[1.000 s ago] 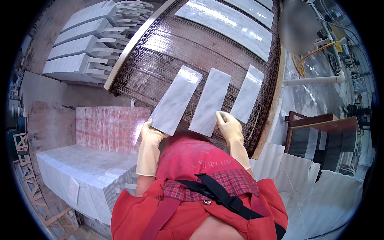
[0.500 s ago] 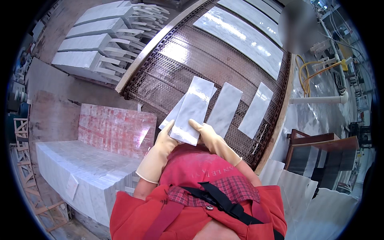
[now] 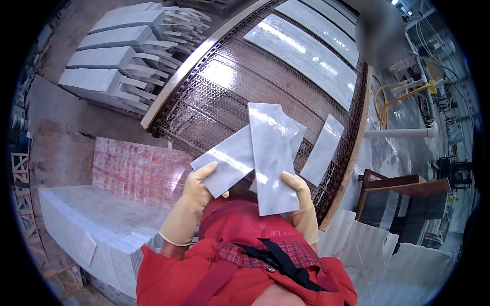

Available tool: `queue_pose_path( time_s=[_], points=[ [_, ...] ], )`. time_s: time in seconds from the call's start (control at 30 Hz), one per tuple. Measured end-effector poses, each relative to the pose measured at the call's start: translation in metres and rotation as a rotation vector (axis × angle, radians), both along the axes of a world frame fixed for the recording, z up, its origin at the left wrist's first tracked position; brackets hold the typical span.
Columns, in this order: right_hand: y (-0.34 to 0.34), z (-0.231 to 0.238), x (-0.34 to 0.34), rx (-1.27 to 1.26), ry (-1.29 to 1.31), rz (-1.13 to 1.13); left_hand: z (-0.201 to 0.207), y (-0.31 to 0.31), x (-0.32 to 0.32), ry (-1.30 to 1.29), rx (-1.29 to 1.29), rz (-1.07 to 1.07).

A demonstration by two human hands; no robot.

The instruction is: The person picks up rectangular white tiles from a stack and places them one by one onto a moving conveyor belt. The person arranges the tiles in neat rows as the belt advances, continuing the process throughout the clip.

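Note:
My left hand [image 3: 194, 196], in a cream rubber glove, grips the lower left end of a polished white-grey marble tile [image 3: 224, 159], thumb on top. With the same kind of glove on, my right hand [image 3: 302, 200] holds a second marble tile [image 3: 273, 166] by its lower right edge. This second tile crosses over the inner end of the first. Behind them, a third marble tile [image 3: 297, 133] on the mesh belt is mostly covered. One more narrow tile [image 3: 323, 149] lies uncovered to the right. The fingers under both held tiles are largely hidden.
Large marble slabs [image 3: 306, 58] lie farther up the wet mesh conveyor belt [image 3: 204, 104], bordered by a pale side rail [image 3: 176, 87]. Stacked slabs [image 3: 97, 204] stand at the near left, strapped bundles [image 3: 89, 79] at the far left. A white pipe [image 3: 403, 132] runs on the right.
The two overlapping tiles have fanned apart. My right hand has moved right with the upper tile, which now covers part of the third tile; my left hand holds the other, turned more sideways.

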State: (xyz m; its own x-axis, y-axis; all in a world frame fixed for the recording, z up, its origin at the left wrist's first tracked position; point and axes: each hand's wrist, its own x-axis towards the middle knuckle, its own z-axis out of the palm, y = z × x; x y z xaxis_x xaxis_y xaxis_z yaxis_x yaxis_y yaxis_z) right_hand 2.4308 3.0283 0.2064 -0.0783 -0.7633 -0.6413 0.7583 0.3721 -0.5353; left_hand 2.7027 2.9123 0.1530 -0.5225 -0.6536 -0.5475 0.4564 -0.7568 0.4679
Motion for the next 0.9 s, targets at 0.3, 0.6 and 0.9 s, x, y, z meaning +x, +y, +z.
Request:
queue_pose_path(
  time_s=[0.3,0.6,0.9],
  points=[
    [0.025,-0.002,-0.040,0.021,0.162,-0.311,0.016,-0.032,0.010,-0.034,-0.085,0.024],
    [0.037,-0.017,-0.072,0.072,0.556,-0.603,-0.029,-0.143,-0.022,-0.158,-0.208,0.191],
    [-0.019,-0.034,-0.019,0.264,0.632,-0.422,-0.099,-0.218,-0.084,-0.076,-0.139,0.182]
  ],
)
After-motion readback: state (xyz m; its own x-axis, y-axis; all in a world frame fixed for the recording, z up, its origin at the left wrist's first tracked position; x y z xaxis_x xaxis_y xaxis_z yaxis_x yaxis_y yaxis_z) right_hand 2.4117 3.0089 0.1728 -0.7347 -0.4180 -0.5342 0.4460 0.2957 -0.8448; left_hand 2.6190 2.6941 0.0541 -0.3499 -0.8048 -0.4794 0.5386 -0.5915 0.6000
